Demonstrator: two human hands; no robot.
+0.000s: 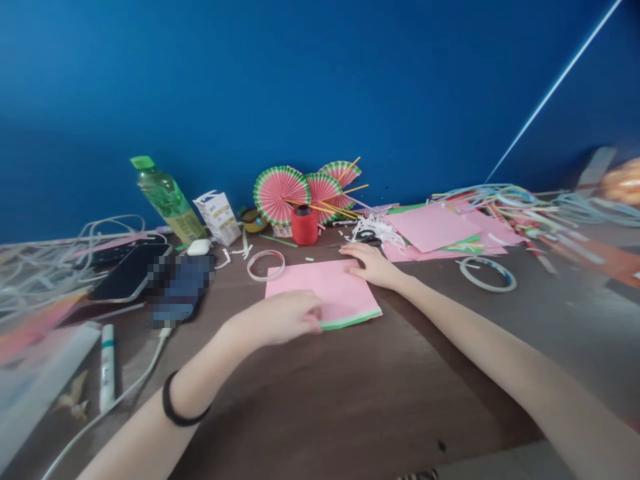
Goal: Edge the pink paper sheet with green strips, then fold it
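pink sheet [337, 283] lay on the table [320, 400] between both hands, long axis looked left-right. it sat ahead-right of the left hand [285, 317], fingers curled at its green near edge [353, 321]; couldn't tell if they pinched. right hand [374, 265] was loosely spread, fingertips on the far right corner. neither was clearly nearer.

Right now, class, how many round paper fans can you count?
3 near the blue wall: the left fan, the middle fan, and the right fan behind it. More may be hidden.
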